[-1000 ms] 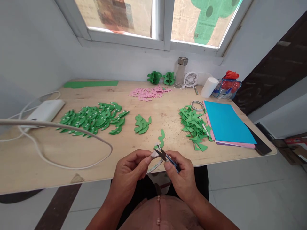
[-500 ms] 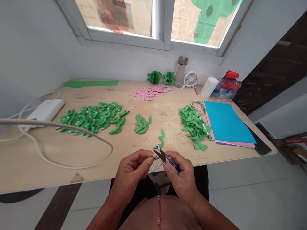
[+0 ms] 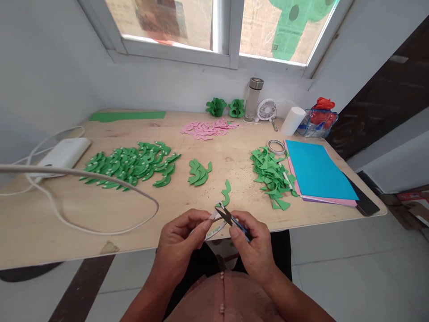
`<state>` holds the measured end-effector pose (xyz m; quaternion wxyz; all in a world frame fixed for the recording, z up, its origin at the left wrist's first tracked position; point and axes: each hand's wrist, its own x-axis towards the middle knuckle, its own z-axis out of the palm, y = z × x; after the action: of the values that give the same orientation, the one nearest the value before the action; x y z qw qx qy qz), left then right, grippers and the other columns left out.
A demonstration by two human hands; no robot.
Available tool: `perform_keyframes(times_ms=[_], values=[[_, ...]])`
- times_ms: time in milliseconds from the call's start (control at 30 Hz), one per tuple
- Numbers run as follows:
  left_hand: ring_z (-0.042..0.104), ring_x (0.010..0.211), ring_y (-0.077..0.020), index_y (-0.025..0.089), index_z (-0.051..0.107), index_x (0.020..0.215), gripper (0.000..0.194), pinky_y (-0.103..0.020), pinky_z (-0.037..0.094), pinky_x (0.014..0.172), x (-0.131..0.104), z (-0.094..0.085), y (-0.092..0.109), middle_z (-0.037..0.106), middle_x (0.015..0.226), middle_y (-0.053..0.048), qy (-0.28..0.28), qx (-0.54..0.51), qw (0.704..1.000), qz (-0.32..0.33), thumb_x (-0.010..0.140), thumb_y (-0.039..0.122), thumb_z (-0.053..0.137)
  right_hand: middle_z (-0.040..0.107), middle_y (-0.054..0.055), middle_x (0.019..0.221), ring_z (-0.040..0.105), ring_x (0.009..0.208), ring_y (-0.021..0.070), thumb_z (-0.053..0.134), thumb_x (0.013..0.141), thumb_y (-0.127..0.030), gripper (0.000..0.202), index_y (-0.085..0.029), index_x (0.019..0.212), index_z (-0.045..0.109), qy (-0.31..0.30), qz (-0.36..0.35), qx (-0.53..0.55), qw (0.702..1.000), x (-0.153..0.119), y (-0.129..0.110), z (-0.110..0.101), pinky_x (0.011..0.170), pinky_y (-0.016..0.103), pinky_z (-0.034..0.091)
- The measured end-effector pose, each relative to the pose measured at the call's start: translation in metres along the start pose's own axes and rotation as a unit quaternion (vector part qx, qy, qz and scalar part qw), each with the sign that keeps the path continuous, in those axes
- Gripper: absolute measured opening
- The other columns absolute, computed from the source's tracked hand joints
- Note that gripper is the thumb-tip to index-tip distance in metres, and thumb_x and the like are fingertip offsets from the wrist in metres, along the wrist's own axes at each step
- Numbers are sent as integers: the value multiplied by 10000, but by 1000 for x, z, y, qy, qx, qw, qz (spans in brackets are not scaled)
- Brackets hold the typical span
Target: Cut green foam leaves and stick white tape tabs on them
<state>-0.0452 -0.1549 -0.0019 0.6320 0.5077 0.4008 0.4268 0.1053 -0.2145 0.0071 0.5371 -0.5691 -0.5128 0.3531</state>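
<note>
My left hand [image 3: 183,233] pinches a white strip of tape [image 3: 216,230] with printed lettering; its lower end curls beneath my fingers. My right hand [image 3: 254,241] is closed around small scissors [image 3: 226,216] with dark blades and blue handles. The blades are parted and lie across the strip's end, just right of my left fingertips. A wavy green paper cutout [image 3: 227,193] rests on the table right beyond the blade tips. Farther off lies a small stack of green cutouts [image 3: 199,172]. To the left spreads a large pile of green cutouts [image 3: 130,164] bearing white tabs.
Green paper scraps [image 3: 270,174] and a tape roll [image 3: 276,146] lie right, beside blue paper [image 3: 318,172]. Pink cutouts [image 3: 208,129] are farther back. A glass bottle [image 3: 253,100] and white fan [image 3: 267,109] stand by the wall. A white cable [image 3: 100,176] loops across the left.
My left hand has drawn slightly left, and more of the white strip shows between its fingers and the blades. The scissors have barely moved.
</note>
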Motion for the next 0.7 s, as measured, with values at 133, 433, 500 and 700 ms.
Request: perform_keyframes(times_ms=[133, 433, 500, 700], values=[[347, 466, -67, 201, 658, 791, 93, -188, 275, 456, 1, 0, 1, 429, 500, 66, -10, -2, 1000, 7, 776, 292, 655, 568, -18, 689, 446, 564, 97, 522, 860, -326, 222, -197, 988, 650, -3, -7, 2, 1000, -1, -1, 1, 511, 202, 364], [360, 454, -65, 182, 667, 758, 77, -191, 288, 439, 1, 2, 4, 490, 526, 47, -18, 6, 1000, 12, 753, 258, 660, 593, 3, 715, 468, 576, 104, 535, 851, -367, 250, -173, 963, 644, -9, -24, -11, 1000, -1, 3, 0, 512, 209, 385], [363, 455, -65, 178, 670, 745, 76, -193, 295, 440, 1, 3, 5, 513, 540, 38, -20, 15, 1000, 10, 749, 253, 661, 607, 12, 733, 486, 593, 111, 530, 853, -372, 255, -171, 963, 642, -11, -28, -15, 999, -1, 2, 0, 524, 213, 396], [355, 452, -61, 186, 676, 732, 80, -189, 282, 430, 2, 4, 10, 569, 588, 24, -32, 31, 999, 0, 754, 260, 656, 637, 29, 772, 516, 608, 124, 514, 858, -389, 279, -175, 984, 641, -12, -27, -22, 999, -1, 1, 0, 526, 218, 414]])
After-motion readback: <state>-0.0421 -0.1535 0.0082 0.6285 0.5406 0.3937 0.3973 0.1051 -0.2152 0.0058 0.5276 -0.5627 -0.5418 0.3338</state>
